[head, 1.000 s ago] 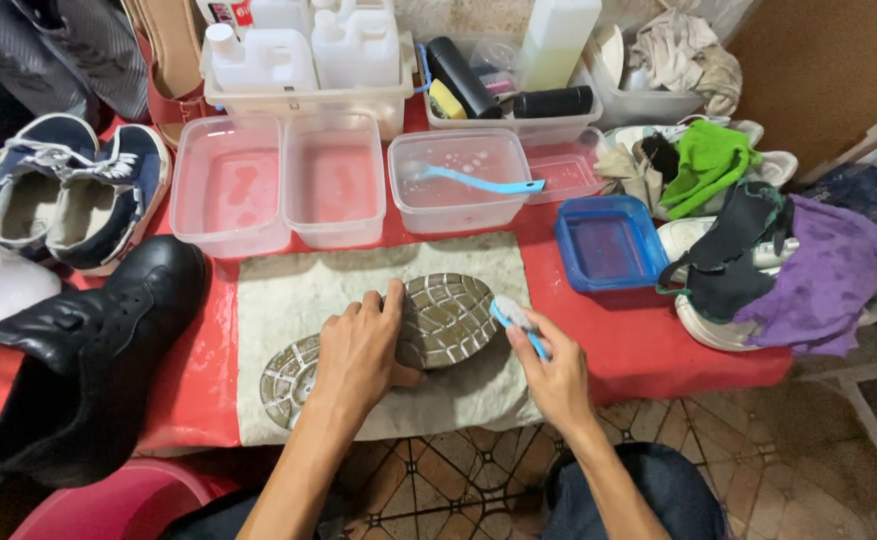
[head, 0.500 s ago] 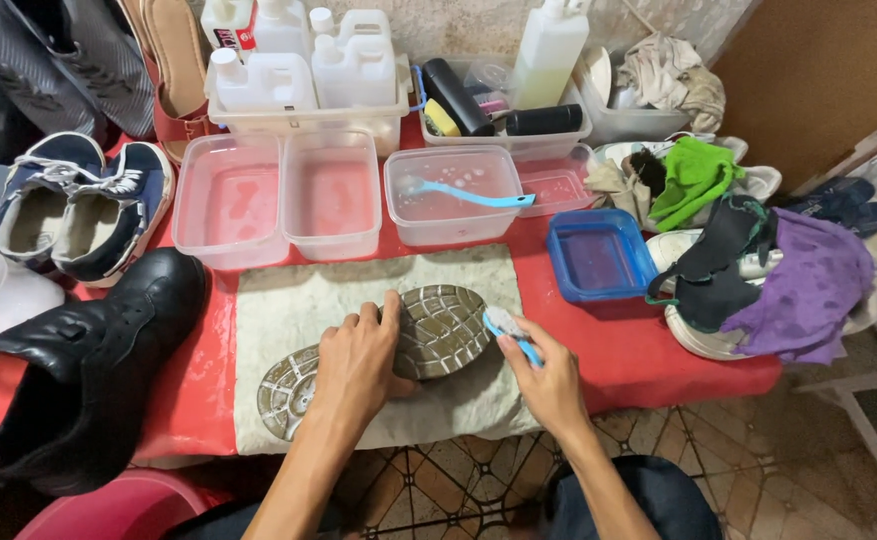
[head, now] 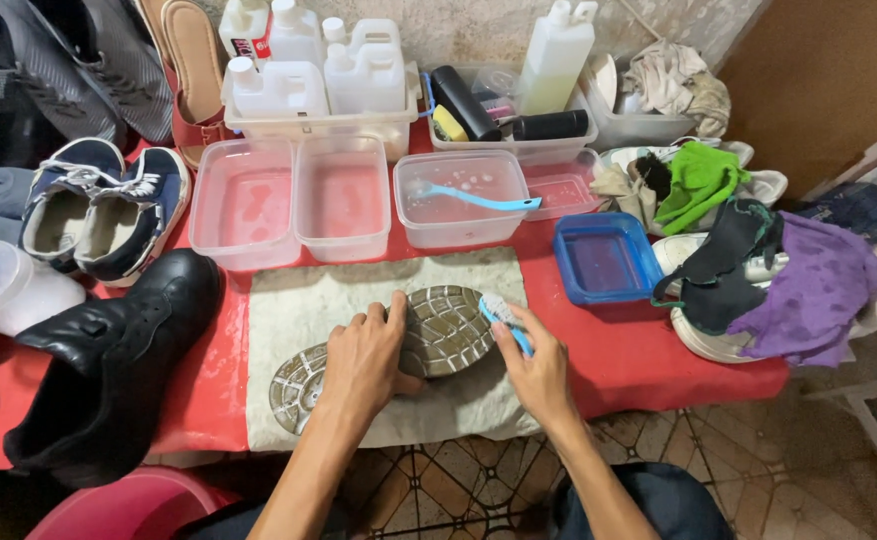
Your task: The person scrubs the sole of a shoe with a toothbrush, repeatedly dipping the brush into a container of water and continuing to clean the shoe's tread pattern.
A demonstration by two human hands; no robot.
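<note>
Since a second ago the brush (head: 503,320) has moved from the right rim of the upturned shoe (head: 428,335) onto its tread, so the scrubbing stroke now works across the sole rather than along its edge. The shoe lies sole-up on the grey towel (head: 298,300) in the lower centre of the frame, with a black shoe (head: 108,370) at the lower left. The left hand (head: 363,360) still presses flat on the shoe's middle, fingers spread and curled over the sole, pinning it down. To its right, the right hand (head: 533,370) is clenched around the brush's blue handle, bristles touching the toe end.
</note>
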